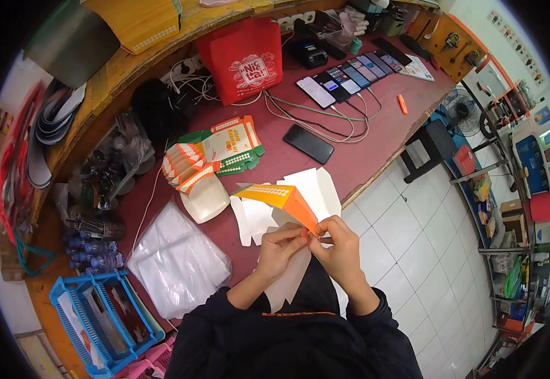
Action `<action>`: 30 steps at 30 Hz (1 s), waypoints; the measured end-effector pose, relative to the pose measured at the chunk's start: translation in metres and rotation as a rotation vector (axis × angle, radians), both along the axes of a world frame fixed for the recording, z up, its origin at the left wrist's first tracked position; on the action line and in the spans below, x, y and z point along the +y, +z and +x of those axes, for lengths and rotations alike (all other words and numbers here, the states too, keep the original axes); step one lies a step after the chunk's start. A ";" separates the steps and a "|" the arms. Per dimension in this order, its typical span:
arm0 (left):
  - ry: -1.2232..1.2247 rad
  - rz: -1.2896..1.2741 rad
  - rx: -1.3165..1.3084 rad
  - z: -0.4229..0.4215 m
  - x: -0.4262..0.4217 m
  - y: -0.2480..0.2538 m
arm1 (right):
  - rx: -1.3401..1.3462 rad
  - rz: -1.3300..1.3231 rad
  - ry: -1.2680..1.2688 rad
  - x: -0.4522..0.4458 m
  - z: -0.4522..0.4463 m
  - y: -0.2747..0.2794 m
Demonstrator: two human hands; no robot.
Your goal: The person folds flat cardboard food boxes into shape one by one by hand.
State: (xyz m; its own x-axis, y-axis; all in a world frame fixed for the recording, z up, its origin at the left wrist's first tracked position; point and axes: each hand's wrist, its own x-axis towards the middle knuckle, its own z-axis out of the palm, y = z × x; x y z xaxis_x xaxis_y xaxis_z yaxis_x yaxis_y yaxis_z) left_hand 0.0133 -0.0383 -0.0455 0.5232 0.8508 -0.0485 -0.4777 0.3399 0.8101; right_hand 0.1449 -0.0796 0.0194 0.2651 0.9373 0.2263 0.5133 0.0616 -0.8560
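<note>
An orange and yellow carton (292, 201), partly folded up, is pinched between my two hands at its near corner. My left hand (281, 252) has its fingers closed on the left of that corner. From the right, my right hand (337, 246) grips the same corner with thumb and fingers. White inner faces of flat cardboard (318, 192) spread out around and below the carton. Just left of it is a cream-coloured box (205, 199). Beyond that lie several folded orange-patterned cartons (183, 165) and flat orange and green printed cartons (232, 144).
A stack of clear plastic bags (180, 262) lies on the red table at left, near a blue basket (101, 322). A black phone (308, 143), a row of phones with cables (350, 79), a red bag (240, 60) and an orange marker (402, 104) are farther back.
</note>
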 end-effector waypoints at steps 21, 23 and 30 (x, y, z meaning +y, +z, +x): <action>-0.007 -0.143 -0.181 0.000 -0.005 0.000 | 0.031 0.071 -0.052 -0.006 -0.011 -0.002; -0.005 -0.062 -0.175 -0.005 -0.006 0.001 | 0.068 0.067 -0.051 -0.005 -0.010 -0.005; 0.071 0.012 -0.038 -0.003 -0.010 -0.015 | -0.048 0.086 -0.036 -0.007 -0.015 -0.004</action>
